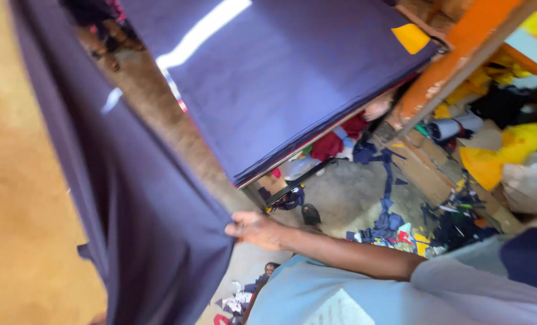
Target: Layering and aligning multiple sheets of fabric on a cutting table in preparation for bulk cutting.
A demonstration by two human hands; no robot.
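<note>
A big sheet of dark purple cloth (pixel 142 198) hangs down the left side of the view, falling in folds from the top edge to the bottom, with the brown floor (pixel 21 180) behind it. Next to it, upper middle, a thick stack of the same purple cloth (pixel 280 78) lies flat on a desk, its layered edge showing along the lower right side; a white chalk stripe (pixel 199 33) runs across the top sheet and a small yellow scrap (pixel 411 37) sits at its far corner. An orange post (pixel 455 51) slants up just beside that corner. Under and beyond the desk, the concrete floor is strewn with offcuts (pixel 388 222) in blue, red and yellow, and a yellow heap (pixel 503 153) lies further right.

The person's pale blue shirt (pixel 316 295) fills the bottom. One arm reaches from the right across to the hanging cloth, and that hand (pixel 253 229) is closed, pinching the cloth's edge at its lower right. I cannot tell for certain which hand it is; it looks like the right. The other hand is out of sight
</note>
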